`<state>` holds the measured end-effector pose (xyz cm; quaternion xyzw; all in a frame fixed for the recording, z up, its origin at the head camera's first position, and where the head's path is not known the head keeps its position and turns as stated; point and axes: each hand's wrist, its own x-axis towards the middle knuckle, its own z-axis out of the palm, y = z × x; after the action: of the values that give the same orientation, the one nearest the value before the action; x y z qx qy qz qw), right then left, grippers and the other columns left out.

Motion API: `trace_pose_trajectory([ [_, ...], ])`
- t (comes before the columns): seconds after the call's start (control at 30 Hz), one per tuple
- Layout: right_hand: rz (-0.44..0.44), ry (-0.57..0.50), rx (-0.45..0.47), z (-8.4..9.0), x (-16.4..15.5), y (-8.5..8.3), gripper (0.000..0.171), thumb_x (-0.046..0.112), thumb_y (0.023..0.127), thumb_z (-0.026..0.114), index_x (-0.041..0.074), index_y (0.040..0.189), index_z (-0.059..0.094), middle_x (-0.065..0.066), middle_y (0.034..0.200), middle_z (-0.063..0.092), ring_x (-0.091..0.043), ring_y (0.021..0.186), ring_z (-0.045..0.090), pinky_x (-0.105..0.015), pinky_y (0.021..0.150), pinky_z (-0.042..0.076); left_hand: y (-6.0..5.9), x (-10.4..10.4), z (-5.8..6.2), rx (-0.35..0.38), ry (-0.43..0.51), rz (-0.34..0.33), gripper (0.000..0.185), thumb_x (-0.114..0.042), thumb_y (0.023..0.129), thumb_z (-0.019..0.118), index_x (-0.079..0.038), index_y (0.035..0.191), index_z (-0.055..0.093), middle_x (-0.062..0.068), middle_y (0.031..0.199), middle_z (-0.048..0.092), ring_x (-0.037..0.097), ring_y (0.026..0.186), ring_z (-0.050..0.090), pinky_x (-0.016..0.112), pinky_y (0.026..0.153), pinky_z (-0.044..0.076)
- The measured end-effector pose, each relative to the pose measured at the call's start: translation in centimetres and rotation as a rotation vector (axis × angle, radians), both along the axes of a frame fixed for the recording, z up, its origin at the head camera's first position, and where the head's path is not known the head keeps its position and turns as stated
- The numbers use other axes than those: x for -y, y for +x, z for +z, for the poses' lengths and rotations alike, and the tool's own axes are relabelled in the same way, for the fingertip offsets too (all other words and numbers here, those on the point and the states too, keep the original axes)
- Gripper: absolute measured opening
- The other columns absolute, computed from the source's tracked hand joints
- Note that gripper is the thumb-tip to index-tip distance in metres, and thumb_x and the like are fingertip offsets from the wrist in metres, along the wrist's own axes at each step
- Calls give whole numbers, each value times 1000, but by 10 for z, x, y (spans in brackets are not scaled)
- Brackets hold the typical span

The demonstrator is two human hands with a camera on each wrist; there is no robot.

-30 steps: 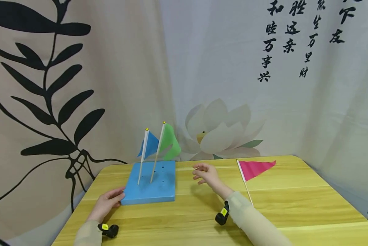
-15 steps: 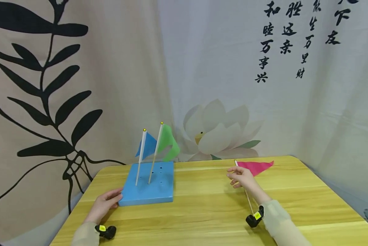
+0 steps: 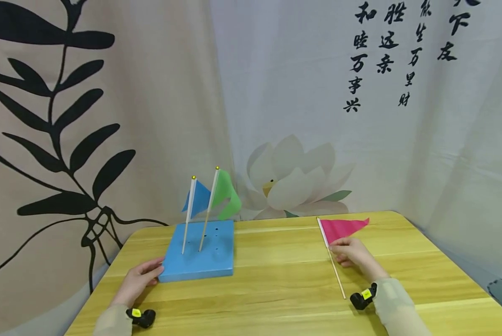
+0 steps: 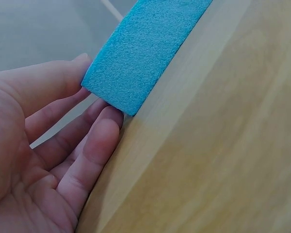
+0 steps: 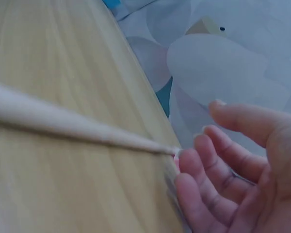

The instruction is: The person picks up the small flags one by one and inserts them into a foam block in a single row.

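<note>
On the right of the wooden table (image 3: 276, 294), in the head view, placing the right hand (image 3: 356, 254) by the pink flag (image 3: 340, 228), laid flat; to the left, in the blue board (image 3: 198, 268), a blue flag (image 3: 200, 198) and a green flag (image 3: 227, 191), likely to tip with a jolt. In the left wrist view, pinching that board's corner between the left hand (image 4: 51, 158)'s thumb and fingertips; apt to shift by a sideways tug. In the right wrist view, with fingers parted from thumb, not closed round the stick (image 5: 87, 124); liable to roll if caught off-centre. Impossible to tell whether touching.
</note>
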<state>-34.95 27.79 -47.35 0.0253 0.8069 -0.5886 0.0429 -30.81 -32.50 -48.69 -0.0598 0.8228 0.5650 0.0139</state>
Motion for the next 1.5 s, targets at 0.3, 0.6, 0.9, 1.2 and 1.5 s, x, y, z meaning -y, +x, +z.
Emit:
trace_pose_trajectory([
  [0.3,-23,141,15,-3,-2,1,23,19,85,73,-3,89,66,-3,67,57,-11,51,48,-24,44,43,0,1,3,-17,-21,1,59,-32,94,65,2,140,49,22,137,51,15,95,59,30,76,53],
  [0.6,20,387,-39,-5,2,5,47,28,78,81,16,52,42,5,45,35,-9,42,29,-22,40,32,0,0,-1,-2,-10,-3,59,-31,94,65,1,141,49,21,136,51,17,95,60,32,77,53],
  [0.9,11,449,-87,-4,7,8,42,22,73,83,16,52,47,6,46,31,-8,41,27,-21,40,31,0,0,-1,-2,-11,-2,60,-33,94,66,1,141,49,21,136,51,15,97,59,32,77,53],
  [1.2,10,457,-68,-3,7,7,46,16,73,77,17,49,38,7,44,29,-8,40,26,-21,38,31,-2,1,-1,-2,-13,0,62,-35,94,65,1,142,48,22,138,50,14,96,59,32,77,53],
  [1.5,-44,460,-73,1,10,11,35,14,72,70,16,51,42,5,45,36,-9,39,35,-26,37,42,-4,3,-2,4,-7,-2,65,-37,93,66,2,142,47,18,132,55,19,90,60,33,75,53],
])
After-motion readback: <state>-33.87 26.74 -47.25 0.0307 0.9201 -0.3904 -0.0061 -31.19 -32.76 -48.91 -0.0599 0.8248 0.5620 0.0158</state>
